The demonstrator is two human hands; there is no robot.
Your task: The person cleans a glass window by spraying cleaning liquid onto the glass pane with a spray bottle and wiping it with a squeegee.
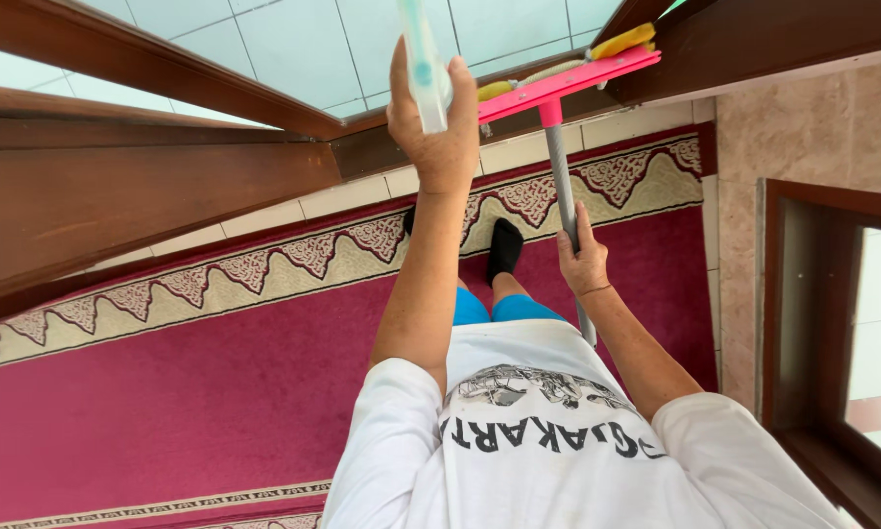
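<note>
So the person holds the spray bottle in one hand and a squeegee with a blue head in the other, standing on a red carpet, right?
Not quite. The head view shows the squeegee has a pink head, not blue. The rest holds: the left hand grips the spray bottle, the right hand holds the grey pole, over the red carpet.

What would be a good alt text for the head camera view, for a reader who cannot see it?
A person's left hand holds a pale spray bottle up toward a window pane, while the right hand grips the grey pole of a pink window squeegee. Below lies a dark red carpet with a patterned border.
</note>
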